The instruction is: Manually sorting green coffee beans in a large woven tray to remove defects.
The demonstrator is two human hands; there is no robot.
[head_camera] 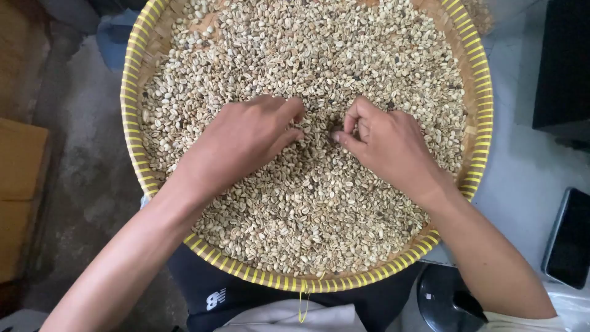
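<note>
A wide round woven tray with a yellow-wrapped rim rests on my lap, spread with pale green coffee beans. My left hand lies on the beans near the tray's middle, fingers curled down into them. My right hand faces it a short gap away, with thumb and fingers pinched together over the beans; whether a bean sits between them is too small to tell. Bare tray bottom shows in patches at the far edge.
A dark flat phone-like device lies at the right on a pale surface. A black box stands at the upper right. Wooden boards sit on the left of the concrete floor. A round black object is below the tray.
</note>
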